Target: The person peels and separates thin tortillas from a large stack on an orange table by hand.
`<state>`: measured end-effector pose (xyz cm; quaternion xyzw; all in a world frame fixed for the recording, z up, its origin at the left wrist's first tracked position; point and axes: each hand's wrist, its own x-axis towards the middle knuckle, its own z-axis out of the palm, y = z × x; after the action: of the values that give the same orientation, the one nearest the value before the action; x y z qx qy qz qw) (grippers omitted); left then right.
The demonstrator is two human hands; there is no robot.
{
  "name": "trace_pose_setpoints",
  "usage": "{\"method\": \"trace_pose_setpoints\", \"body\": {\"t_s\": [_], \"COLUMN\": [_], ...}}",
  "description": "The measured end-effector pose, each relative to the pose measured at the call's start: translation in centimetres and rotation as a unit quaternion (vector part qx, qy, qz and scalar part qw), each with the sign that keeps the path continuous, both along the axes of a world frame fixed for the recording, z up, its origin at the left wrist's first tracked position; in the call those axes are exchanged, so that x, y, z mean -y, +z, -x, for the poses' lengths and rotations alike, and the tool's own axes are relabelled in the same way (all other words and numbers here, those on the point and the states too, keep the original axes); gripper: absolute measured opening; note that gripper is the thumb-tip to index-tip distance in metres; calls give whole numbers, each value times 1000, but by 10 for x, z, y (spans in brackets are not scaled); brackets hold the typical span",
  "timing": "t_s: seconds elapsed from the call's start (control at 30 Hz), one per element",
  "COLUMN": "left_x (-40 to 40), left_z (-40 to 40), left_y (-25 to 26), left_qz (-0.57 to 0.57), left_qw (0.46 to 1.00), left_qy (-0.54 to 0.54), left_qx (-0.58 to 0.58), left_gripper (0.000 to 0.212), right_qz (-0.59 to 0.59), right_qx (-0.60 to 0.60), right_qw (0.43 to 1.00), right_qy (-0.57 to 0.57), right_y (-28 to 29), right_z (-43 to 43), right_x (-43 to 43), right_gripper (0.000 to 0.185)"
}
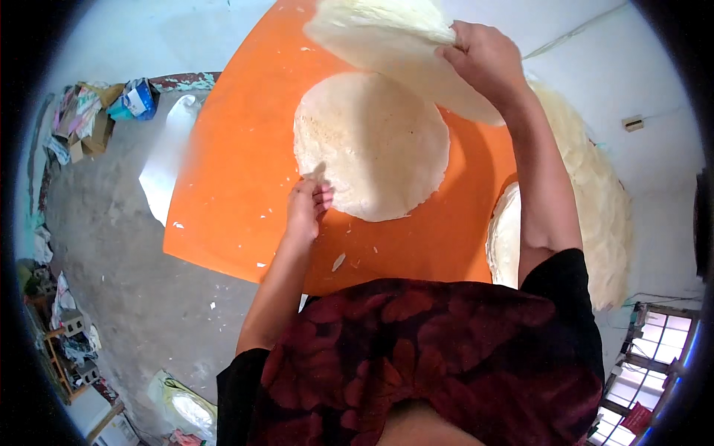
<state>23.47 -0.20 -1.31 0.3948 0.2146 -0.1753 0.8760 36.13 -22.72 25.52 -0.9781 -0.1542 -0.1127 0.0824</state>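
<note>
A thin, pale round flatbread [385, 150] lies on the orange tabletop [234, 189] in front of me. My left hand [308, 203] is at its lower left edge with the fingers curled; whether they pinch the rim is unclear. Up at the top, my right hand [482, 61] grips the edge of another thin flatbread sheet [385, 56], raised above the table and partly folded. This sheet hangs over the far rim of the lying round and casts a shadow. Part of a pale stack of similar rounds [503, 240] shows beside my right forearm, which hides the rest.
A tall pile of pale flatbreads [599, 206] stands at the right by the wall. Small flakes [338, 262] are scattered over the tabletop. A white sheet [167, 161] hangs past the table's left edge. Boxes and bags [89, 120] sit on the concrete floor [139, 267].
</note>
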Motion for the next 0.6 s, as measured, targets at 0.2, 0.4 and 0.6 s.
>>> {"method": "trace_pose_setpoints", "body": {"t_s": [0.2,0.4,0.6], "left_x": [7,7,10], "left_z": [24,8,-2], "left_y": [-7,11,14], "left_qz": [-90,-148,-130], "left_qw": [989,983,989], "left_qy": [113,64,41], "left_qx": [19,-85,-63], "left_gripper": [9,7,6], "right_qz": [138,56,41], "right_qx": [77,-14,-25], "right_qw": [986,993,993], "right_qy": [58,105,105], "right_y": [-106,-240,-231], "right_z": [73,122,123], "right_x": [-41,-57,-53], "right_gripper": [7,6,17]}}
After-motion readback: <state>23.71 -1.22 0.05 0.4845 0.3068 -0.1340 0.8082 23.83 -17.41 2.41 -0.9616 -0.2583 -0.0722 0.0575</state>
